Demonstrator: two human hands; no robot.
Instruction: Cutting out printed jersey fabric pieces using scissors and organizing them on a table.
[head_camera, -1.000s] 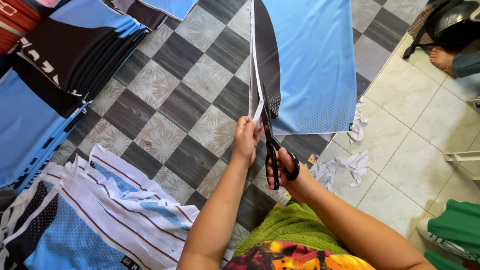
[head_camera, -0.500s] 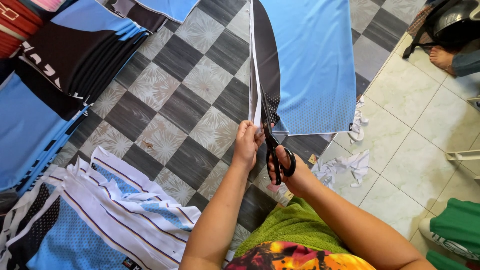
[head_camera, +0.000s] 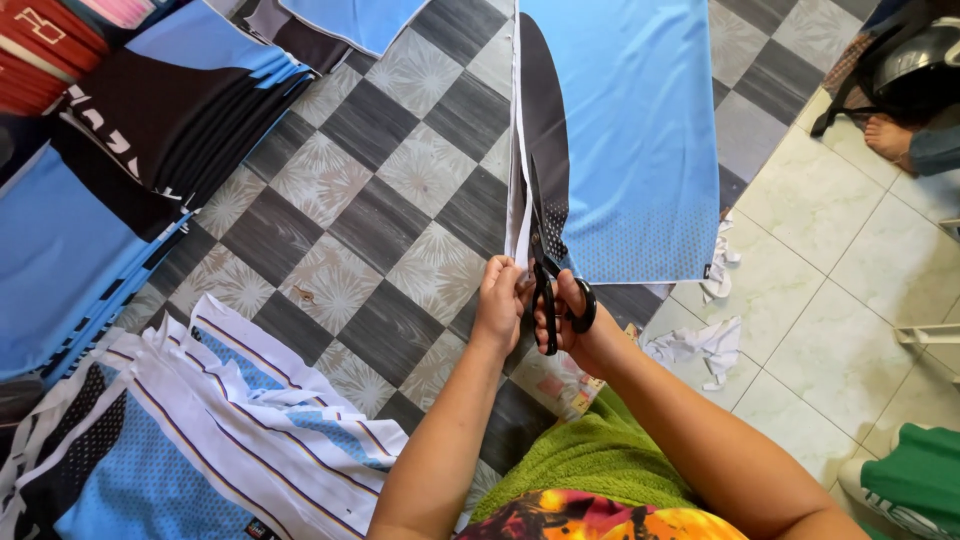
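Observation:
A long panel of light blue fabric (head_camera: 640, 130) with a black curved band and a white edge strip (head_camera: 517, 170) lies on the checkered floor ahead of me. My right hand (head_camera: 572, 318) grips black-handled scissors (head_camera: 546, 275), whose blades point up into the fabric along the black band's left edge. My left hand (head_camera: 502, 300) pinches the near end of the white strip just left of the scissors.
A stack of striped white and blue cut pieces (head_camera: 180, 430) lies at lower left. Piles of blue and black fabric (head_camera: 110, 170) sit at the left. White scraps (head_camera: 700, 340) litter the tiles on the right. Another person's foot (head_camera: 890, 135) shows at upper right.
The scissors and both hands have moved forward along the fabric's edge, and the cut between white strip and black band has lengthened.

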